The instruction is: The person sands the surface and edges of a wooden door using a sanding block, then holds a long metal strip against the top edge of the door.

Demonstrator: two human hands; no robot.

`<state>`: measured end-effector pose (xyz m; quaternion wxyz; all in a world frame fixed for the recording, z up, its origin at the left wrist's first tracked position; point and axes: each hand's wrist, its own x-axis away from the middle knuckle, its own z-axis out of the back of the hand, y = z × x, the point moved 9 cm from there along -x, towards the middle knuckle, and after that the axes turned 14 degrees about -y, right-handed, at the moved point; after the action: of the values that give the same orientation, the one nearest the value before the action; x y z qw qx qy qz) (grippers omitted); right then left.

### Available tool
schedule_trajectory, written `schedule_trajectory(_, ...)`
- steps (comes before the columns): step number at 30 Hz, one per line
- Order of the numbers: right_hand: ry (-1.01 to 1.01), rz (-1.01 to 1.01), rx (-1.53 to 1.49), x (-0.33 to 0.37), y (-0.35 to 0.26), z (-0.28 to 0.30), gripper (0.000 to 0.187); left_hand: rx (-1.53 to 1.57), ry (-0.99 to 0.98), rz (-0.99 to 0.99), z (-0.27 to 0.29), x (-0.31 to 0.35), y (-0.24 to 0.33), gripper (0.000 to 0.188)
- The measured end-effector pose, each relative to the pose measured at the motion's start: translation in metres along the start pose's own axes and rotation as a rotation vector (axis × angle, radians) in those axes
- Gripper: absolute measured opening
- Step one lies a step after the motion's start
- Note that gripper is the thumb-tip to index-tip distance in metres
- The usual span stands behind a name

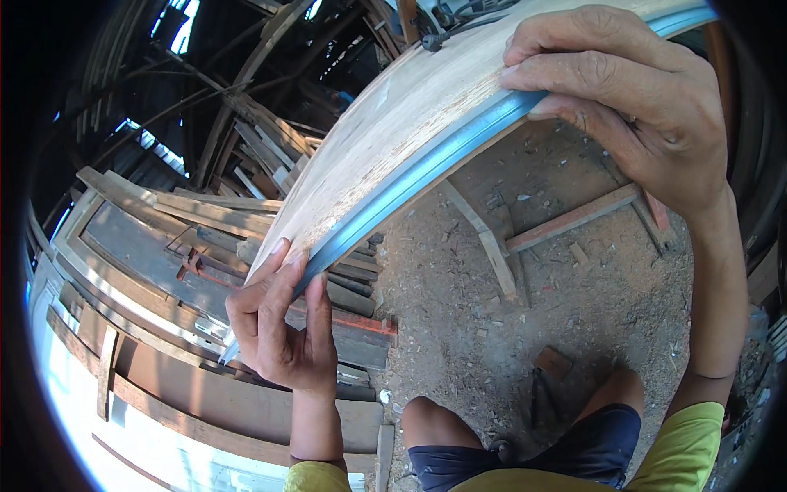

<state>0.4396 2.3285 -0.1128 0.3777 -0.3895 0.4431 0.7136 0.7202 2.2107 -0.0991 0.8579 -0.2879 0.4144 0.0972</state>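
A long, bluish-silver metal strip with a lengthwise groove lies along the near edge of a pale wooden board. My left hand pinches the strip near the board's left end, fingers on top and thumb at the lower side. Farther along to the right, my right hand grips the same strip, its fingers over the board's edge and its thumb below. Between my hands the strip follows the edge closely. Some of the strip is hidden behind my right hand, and it shows again beyond it.
A black cable rests on the board's far part. Stacked planks fill the left side, with a rusty red metal bar among them. Timber legs and a crossbar stand over the dirt floor, which is strewn with wood scraps.
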Motion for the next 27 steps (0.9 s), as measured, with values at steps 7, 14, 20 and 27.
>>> schedule_trajectory(7, -0.066, -0.082, 0.067, -0.012, -0.006, 0.0, 0.03, 0.069, -0.036, 0.053, 0.0, 0.0, -0.003, 0.037)
schedule_trajectory(14, -0.122, -0.159, 0.074, -0.022, -0.012, 0.003, 0.032, 0.111, 0.045, 0.026, 0.01, -0.002, -0.004, 0.037)
schedule_trajectory(20, -0.134, -0.176, 0.128, -0.022, -0.017, 0.006, 0.032, 0.147, 0.069, 0.027, 0.015, -0.004, -0.003, 0.034)
schedule_trajectory(27, -0.128, -0.205, 0.159, -0.024, -0.021, 0.003, 0.027, 0.15, 0.055, 0.049, 0.017, -0.003, -0.007, 0.033)
